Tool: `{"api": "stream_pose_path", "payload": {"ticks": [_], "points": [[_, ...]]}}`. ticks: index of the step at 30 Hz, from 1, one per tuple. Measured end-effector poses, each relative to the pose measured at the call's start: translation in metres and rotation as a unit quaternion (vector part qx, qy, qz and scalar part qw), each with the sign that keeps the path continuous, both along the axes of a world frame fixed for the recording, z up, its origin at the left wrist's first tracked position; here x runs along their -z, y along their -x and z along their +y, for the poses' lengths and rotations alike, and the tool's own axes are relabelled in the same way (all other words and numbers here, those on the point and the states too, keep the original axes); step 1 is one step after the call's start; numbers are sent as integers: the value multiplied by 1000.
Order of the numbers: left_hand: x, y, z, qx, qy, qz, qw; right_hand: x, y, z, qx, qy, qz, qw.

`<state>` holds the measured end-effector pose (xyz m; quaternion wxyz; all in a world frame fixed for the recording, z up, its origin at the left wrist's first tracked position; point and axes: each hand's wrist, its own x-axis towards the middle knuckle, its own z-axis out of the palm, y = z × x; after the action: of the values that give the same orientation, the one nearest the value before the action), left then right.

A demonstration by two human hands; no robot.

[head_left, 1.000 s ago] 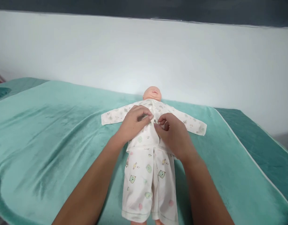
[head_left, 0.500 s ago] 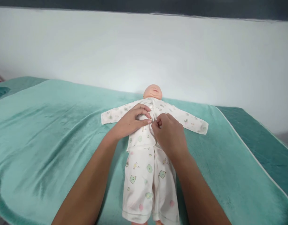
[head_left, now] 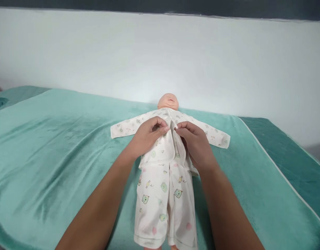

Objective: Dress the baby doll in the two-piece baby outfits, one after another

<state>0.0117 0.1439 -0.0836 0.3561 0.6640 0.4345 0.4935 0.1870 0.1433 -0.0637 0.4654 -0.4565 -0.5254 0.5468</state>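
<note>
A baby doll (head_left: pixel 168 101) lies on its back, wearing a white printed long-sleeved shirt (head_left: pixel 156 152) and matching pants (head_left: pixel 152 208). Over its chest, my left hand (head_left: pixel 151 136) pinches one front edge of the shirt between thumb and fingers. My right hand (head_left: pixel 195 140) grips the opposite front edge, a short way to the right. Between the two hands the shirt front is parted, with a dark gap near the fingertips. Any fastener in the fingers is too small to make out. Both sleeves stretch out sideways, and the doll's feet are cut off by the lower picture edge.
Under the doll a light green plush blanket (head_left: pixel 71 156) spreads over the surface, with folds on the left. A darker green cloth (head_left: pixel 274 146) shows at the right. Behind stands a white wall (head_left: pixel 160 55) with a dark band along the top.
My right hand has moved slightly right and turned, drawing its shirt edge away from the other. The shirt front now stands parted. My left fingers have curled closer together.
</note>
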Motion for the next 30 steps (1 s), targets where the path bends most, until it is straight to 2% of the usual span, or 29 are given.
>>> {"api": "stream_pose_path", "payload": {"ticks": [5, 10, 15, 26, 30], "points": [[-2, -8, -5, 14, 34, -39, 999, 3, -2, 1, -17, 11, 55, 998], [0, -6, -2, 28, 51, -81, 995, 10, -4, 1, -25, -20, 19, 999], [3, -5, 1, 54, 59, -131, 988, 7, -6, 0, -50, -34, -12, 998], [3, -5, 0, 66, 60, -106, 990, 0, -4, -8, -60, -52, -95, 992], [2, -5, 0, 55, 51, -64, 995, 1, -2, -8, -54, -55, -115, 990]]}}
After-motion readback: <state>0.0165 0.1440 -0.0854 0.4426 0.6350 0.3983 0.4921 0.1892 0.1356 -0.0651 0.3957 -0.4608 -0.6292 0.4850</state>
